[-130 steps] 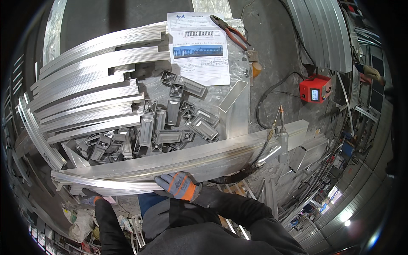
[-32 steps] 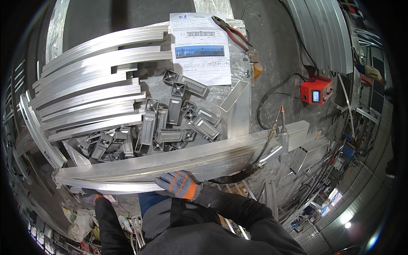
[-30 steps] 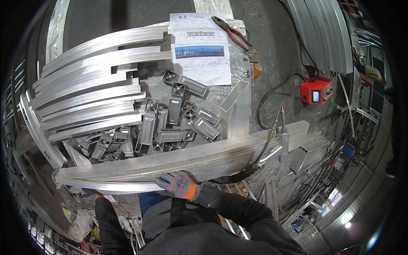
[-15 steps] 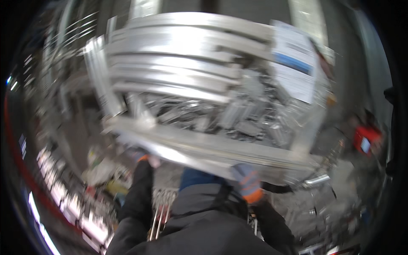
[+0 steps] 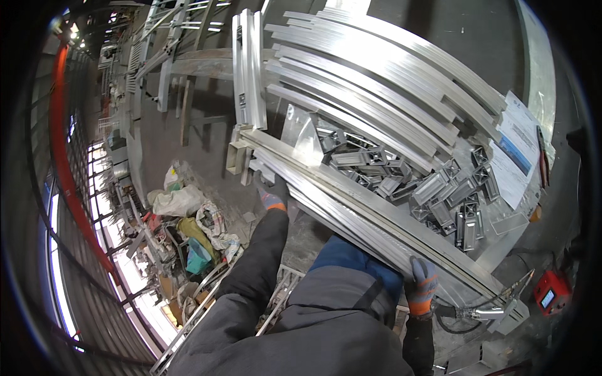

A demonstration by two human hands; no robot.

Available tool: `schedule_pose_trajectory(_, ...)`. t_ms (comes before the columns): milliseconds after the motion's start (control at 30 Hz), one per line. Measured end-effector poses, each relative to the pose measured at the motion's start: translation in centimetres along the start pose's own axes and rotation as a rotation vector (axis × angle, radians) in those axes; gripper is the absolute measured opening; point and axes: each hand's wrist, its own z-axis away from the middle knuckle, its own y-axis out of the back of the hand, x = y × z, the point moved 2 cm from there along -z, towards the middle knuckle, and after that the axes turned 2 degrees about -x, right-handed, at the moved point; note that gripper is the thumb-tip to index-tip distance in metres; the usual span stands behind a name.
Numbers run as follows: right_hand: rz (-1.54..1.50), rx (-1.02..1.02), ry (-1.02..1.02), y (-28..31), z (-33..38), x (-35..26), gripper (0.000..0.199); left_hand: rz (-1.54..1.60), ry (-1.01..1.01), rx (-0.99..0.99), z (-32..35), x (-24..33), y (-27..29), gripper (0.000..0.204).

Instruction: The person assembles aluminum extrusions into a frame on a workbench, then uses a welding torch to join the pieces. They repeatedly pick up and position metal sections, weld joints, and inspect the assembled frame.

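Observation:
My left hand [image 5: 273,191], in a grey glove with an orange cuff, closes round the left end of a long silver aluminium profile [image 5: 342,219]. Near that profile's other end, my right hand [image 5: 423,282], gloved the same way, grips it with the fingers over its edge. The profile lies slantwise in front of my waist, along the near rail [image 5: 376,203] of a metal bench. Its underside and my left fingertips are partly hidden. Beyond the rail sits a heap of short cut profile pieces [image 5: 433,188], with a stack of long profiles [image 5: 376,81] behind it.
Printed sheets [image 5: 517,150] lie at the bench's right. A red device with a small screen [image 5: 552,293] and a cabled metal tool [image 5: 486,313] are at the lower right. Upright profiles [image 5: 249,72] stand at the bench's left corner. Sacks and scrap [image 5: 188,213] cover the floor left.
The view has turned and sharpened, so the bench now slants down to the right. Both hands stay on the profile.

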Motion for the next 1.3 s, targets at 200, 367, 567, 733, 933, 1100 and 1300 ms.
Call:
schedule_pose_trajectory(200, 0.17, 0.084, -0.059, -0.6, 2.3, 0.2, 0.057, -0.141, -0.277, 0.03, -4.7, -3.9, 1.0, 0.072)
schedule_pose_trajectory(367, 0.125, -0.028, -0.057, 0.8, -0.2, -1.5, 0.053, 0.241, -0.148, -0.08, -6.3, -5.3, 1.3, 0.055)
schedule_pose_trajectory(567, 0.007, -0.044, -0.085, 1.9, -1.9, -3.4, 0.058, 0.333, 0.037, -0.114, -5.9, -5.4, 1.6, 0.048)
schedule_pose_trajectory(733, 0.126, 0.159, -0.128, 0.7, -2.1, -3.8, 0.049, -0.002, -0.061, -0.061, -7.9, -7.1, 1.9, 0.036)
schedule_pose_trajectory(933, 0.193, 0.252, -0.158, -0.7, -2.9, -5.3, 0.045, 0.03, -0.274, -0.13, -10.8, -8.7, 1.4, 0.046)
schedule_pose_trajectory(1100, 0.22, 0.292, -0.143, -0.7, -3.9, -4.8, 0.036, -0.082, -0.22, -0.171, -10.2, -7.6, 1.9, 0.05)
schedule_pose_trajectory(1300, 0.222, 0.507, -0.234, 3.3, -6.3, -0.8, 0.041, -0.106, -0.261, -0.143, -6.7, -5.1, 1.3, 0.051)
